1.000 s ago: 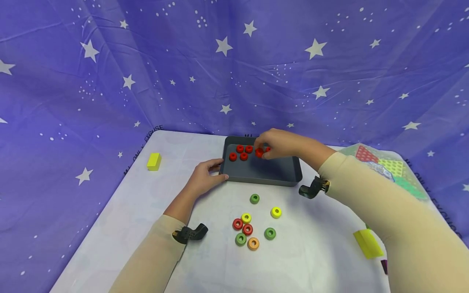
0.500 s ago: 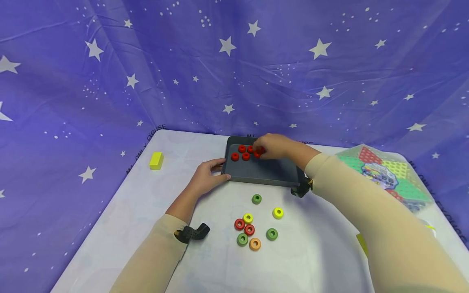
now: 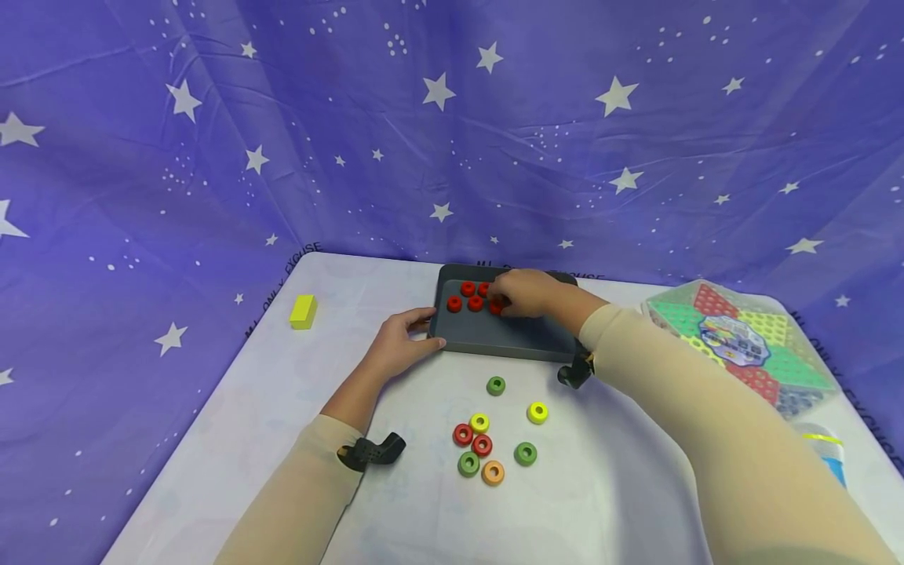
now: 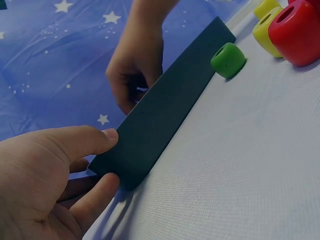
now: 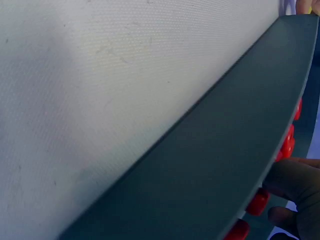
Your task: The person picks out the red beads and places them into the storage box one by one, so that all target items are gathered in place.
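A dark grey tray (image 3: 508, 337) stands at the back of the table with several red ring-shaped beads (image 3: 454, 304) inside, lined up in two rows toward its left half. My left hand (image 3: 395, 345) holds the tray's left front corner between thumb and fingers. Inside the tray my right hand (image 3: 526, 294) pinches a red bead (image 3: 496, 308) near the rows; the hand hides part of the beads behind it. In the right wrist view the tray's wall (image 5: 215, 135) covers much of the tray's inside, and red beads (image 5: 257, 201) show by the fingers.
In front of the tray lie loose beads: green (image 3: 497, 385), yellow (image 3: 537, 413), red (image 3: 463, 435) and orange (image 3: 493, 472). A yellow block (image 3: 303, 312) is at the left, a board-game case (image 3: 734, 341) at the right. A starry purple cloth (image 3: 353, 118) hangs behind.
My right hand has moved slightly left and toward the tray's front, with a red bead at its fingertips. My left hand stays on the tray corner. The view has shifted slightly.
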Tool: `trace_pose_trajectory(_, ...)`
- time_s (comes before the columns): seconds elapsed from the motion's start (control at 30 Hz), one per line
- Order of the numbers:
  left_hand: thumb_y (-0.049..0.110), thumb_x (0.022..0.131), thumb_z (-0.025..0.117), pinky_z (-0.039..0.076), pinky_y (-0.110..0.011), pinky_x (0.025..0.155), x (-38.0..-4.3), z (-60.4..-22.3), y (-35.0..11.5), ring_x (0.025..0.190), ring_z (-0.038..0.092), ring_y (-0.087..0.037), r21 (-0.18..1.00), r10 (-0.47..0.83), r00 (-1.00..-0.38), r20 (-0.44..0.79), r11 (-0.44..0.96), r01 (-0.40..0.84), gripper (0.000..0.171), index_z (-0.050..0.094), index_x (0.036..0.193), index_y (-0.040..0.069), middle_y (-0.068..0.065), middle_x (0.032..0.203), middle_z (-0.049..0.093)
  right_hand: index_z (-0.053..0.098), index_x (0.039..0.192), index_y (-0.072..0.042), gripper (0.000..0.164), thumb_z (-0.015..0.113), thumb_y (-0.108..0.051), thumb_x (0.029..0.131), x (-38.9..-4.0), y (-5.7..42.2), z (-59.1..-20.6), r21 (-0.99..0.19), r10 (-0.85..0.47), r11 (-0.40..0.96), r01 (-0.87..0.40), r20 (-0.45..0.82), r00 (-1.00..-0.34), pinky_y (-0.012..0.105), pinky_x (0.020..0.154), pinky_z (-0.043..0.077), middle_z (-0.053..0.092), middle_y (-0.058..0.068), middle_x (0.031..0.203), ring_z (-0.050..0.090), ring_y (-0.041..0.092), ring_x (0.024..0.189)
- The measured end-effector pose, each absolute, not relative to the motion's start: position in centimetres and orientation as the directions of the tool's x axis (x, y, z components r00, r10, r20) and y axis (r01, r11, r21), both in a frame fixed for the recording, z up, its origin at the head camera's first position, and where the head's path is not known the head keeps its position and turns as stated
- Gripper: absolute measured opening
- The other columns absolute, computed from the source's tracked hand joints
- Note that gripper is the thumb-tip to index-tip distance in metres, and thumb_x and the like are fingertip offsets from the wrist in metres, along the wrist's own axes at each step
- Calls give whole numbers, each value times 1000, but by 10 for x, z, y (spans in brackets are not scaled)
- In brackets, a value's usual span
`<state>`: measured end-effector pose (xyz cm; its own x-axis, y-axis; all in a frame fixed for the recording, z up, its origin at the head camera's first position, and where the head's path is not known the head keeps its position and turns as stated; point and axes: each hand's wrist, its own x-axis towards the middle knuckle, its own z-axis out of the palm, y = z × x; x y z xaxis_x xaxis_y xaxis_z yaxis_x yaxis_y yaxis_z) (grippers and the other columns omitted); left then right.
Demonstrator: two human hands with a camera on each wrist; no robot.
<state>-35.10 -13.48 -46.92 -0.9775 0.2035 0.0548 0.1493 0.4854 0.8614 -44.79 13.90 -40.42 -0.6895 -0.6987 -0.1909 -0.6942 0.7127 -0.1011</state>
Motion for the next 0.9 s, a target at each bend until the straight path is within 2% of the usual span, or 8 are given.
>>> trace_pose_trajectory(0.1, 29, 86, 82, 41, -49, 113, -350, -470, -135, 126, 61, -25, 862, 204, -978, 51, 485, 146, 65, 58, 144, 11, -7, 133, 67, 72, 124, -14, 35, 79, -18, 89, -445, 141, -399, -106, -700, 712, -694, -171, -693, 42, 89, 55, 69, 4, 112, 64, 21, 99)
trace_pose_trajectory(0.27, 30, 85, 82, 42, -49, 113, -349, -471, -136, 126, 61, -25, 860, 198, -979, 45, 490, 138, 66, 58, 144, 13, -6, 133, 67, 70, 127, -10, 39, 78, -17, 89, -432, 146, -373, -132, -720, 693, -709, -85, -689, 46, 96, 54, 69, 8, 123, 65, 26, 111)
trace_pose_trajectory(0.43, 30, 86, 82, 42, -49, 112, -350, -472, -137, 127, 61, -25, 858, 198, -980, 37, 496, 133, 66, 57, 144, 13, -5, 134, 66, 70, 128, -13, 40, 79, -21, 89, -406, 154, -349, -192, -714, 690, -698, -20, -700, 46, 100, 52, 69, 5, 126, 64, 26, 118)
trace_pose_trajectory(0.57, 29, 86, 82, 44, -49, 111, -352, -472, -137, 126, 61, -25, 860, 195, -980, 41, 493, 134, 65, 58, 144, 13, -6, 135, 65, 72, 123, -15, 37, 80, -26, 89, -373, 163, -349, -276, -724, 659, -700, 22, -690, 41, 87, 57, 71, 2, 118, 66, 22, 100)
trace_pose_trajectory(0.7, 28, 86, 82, 43, -49, 111, -353, -472, -136, 127, 61, -26, 862, 194, -980, 45, 489, 136, 65, 58, 144, 14, -5, 135, 65, 75, 114, -17, 28, 80, -27, 88, -331, 169, -364, -346, -744, 608, -715, 66, -665, 34, 76, 55, 73, -2, 106, 64, 18, 86)
trace_pose_trajectory(0.9, 29, 86, 82, 43, -49, 111, -353, -470, -135, 127, 61, -25, 864, 198, -979, 39, 486, 132, 65, 58, 144, 14, -5, 134, 66, 77, 110, -19, 25, 80, -28, 87, -273, 167, -396, -396, -767, 571, -719, 54, -639, 28, 76, 54, 74, -9, 101, 64, 13, 89)
